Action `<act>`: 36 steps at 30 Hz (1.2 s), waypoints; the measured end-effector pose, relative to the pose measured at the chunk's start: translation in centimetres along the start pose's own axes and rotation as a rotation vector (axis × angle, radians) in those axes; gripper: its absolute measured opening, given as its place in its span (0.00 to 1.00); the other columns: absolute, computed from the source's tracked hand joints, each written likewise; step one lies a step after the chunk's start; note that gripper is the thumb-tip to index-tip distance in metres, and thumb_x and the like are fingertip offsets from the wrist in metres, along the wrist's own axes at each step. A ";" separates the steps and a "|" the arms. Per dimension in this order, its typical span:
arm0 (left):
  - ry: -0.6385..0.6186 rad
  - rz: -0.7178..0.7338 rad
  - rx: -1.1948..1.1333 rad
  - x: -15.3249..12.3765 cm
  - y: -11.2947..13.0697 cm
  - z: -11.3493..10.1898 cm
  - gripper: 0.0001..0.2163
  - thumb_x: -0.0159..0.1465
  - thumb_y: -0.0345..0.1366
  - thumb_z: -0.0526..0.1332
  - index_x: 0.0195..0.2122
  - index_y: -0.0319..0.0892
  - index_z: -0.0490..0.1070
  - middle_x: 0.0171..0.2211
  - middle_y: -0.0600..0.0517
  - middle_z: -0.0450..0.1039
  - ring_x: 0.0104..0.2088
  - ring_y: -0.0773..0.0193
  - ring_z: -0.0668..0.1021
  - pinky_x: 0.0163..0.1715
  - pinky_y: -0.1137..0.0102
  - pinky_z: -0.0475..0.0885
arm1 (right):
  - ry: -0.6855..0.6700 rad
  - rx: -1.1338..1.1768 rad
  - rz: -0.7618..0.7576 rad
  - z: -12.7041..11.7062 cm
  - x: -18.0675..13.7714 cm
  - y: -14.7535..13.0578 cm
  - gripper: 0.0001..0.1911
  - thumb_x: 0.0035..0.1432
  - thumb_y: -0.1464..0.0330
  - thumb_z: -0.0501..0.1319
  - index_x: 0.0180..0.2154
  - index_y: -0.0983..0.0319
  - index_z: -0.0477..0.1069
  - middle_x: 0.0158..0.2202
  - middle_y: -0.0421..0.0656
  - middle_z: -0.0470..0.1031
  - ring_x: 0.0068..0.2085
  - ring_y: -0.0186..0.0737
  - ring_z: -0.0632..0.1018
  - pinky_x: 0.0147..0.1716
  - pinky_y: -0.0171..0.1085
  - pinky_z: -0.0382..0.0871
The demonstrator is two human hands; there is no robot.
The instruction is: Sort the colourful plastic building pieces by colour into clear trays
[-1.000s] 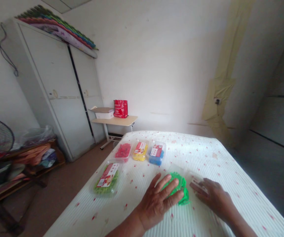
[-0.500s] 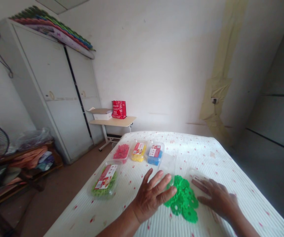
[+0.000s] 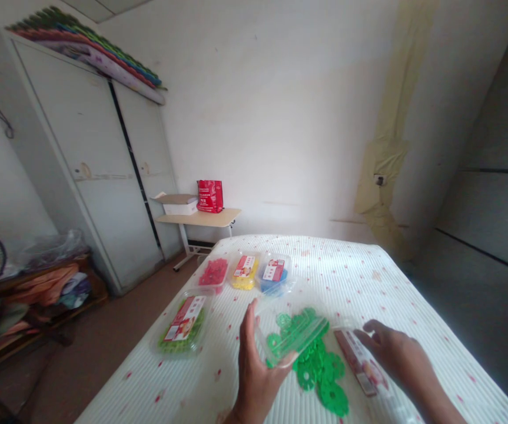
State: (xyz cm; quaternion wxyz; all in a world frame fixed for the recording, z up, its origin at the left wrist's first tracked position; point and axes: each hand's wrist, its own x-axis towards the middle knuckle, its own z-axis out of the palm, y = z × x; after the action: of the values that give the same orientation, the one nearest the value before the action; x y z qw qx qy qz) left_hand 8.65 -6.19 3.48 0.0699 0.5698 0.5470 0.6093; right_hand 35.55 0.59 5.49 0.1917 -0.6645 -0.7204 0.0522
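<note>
My left hand [image 3: 258, 365] grips a clear plastic container [image 3: 295, 294], which is tilted over a pile of green plastic snowflake discs [image 3: 324, 377]. Some discs show through its clear wall; whether any are inside it I cannot tell. To the right of the pile lies a clear lid with a red and white label [image 3: 359, 362]. Over the lid's right edge is my right hand [image 3: 397, 353], thumb and fingers bent but apart, with nothing visible between them. Whether it touches the lid is unclear.
Beyond the pile stand boxes of blue [image 3: 274, 274], yellow [image 3: 245, 271] and red pieces [image 3: 213, 274]. A box of light green pieces [image 3: 183, 327] is at the left on the white quilted cover [image 3: 218, 406]. Behind, a side table [image 3: 218, 218] holds a red bag [image 3: 210, 196].
My left hand, spread beside the discs before, has taken hold of the clear container and tilted it. My right hand has shifted slightly, uncovering more of the labelled lid.
</note>
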 end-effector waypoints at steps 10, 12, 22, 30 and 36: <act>-0.205 -0.155 -0.477 -0.8 1.1 0.7 0.43 0.54 0.50 0.60 0.63 0.44 0.35 0.57 0.41 0.58 0.56 0.50 0.64 0.54 0.56 0.62 | -0.115 0.706 -0.370 -1.0 -1.7 -3.4 0.39 0.50 0.71 0.56 0.62 0.52 0.45 0.52 0.45 0.68 0.37 0.36 0.74 0.39 0.39 0.71; -0.225 -0.189 -0.515 -0.8 1.0 0.5 0.44 0.53 0.52 0.60 0.63 0.45 0.34 0.56 0.41 0.58 0.56 0.50 0.65 0.54 0.56 0.62 | -0.179 0.757 -0.341 -1.6 -2.0 -3.5 0.44 0.49 0.71 0.56 0.64 0.52 0.38 0.53 0.47 0.65 0.36 0.36 0.74 0.39 0.40 0.71; -0.369 -0.245 -0.581 -0.7 -1.0 -0.4 0.49 0.50 0.62 0.56 0.64 0.45 0.32 0.55 0.39 0.61 0.51 0.48 0.70 0.48 0.55 0.69 | -0.518 0.831 -0.314 -3.9 -2.4 -3.6 0.33 0.42 0.60 0.63 0.53 0.53 0.62 0.48 0.45 0.70 0.41 0.45 0.74 0.37 0.41 0.70; -0.170 -0.226 -0.239 -0.4 -2.2 -0.7 0.27 0.62 0.50 0.50 0.60 0.43 0.51 0.55 0.40 0.63 0.53 0.53 0.69 0.50 0.56 0.66 | -0.070 0.852 -0.148 -2.5 -0.6 -2.2 0.20 0.50 0.53 0.58 0.40 0.59 0.62 0.50 0.49 0.67 0.34 0.39 0.75 0.33 0.38 0.70; -0.053 -0.285 0.016 0.2 -3.7 -0.6 0.20 0.62 0.43 0.52 0.54 0.42 0.60 0.53 0.43 0.64 0.54 0.55 0.67 0.53 0.54 0.63 | 0.356 0.296 0.131 0.2 1.9 3.7 0.20 0.52 0.53 0.54 0.41 0.59 0.62 0.47 0.48 0.67 0.35 0.42 0.78 0.28 0.37 0.67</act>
State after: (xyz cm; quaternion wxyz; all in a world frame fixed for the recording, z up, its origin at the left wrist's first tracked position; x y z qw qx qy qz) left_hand 6.15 -4.97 1.04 0.1657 0.5029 0.6250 0.5736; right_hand 38.84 2.85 4.49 0.4071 -0.6734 -0.6150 0.0517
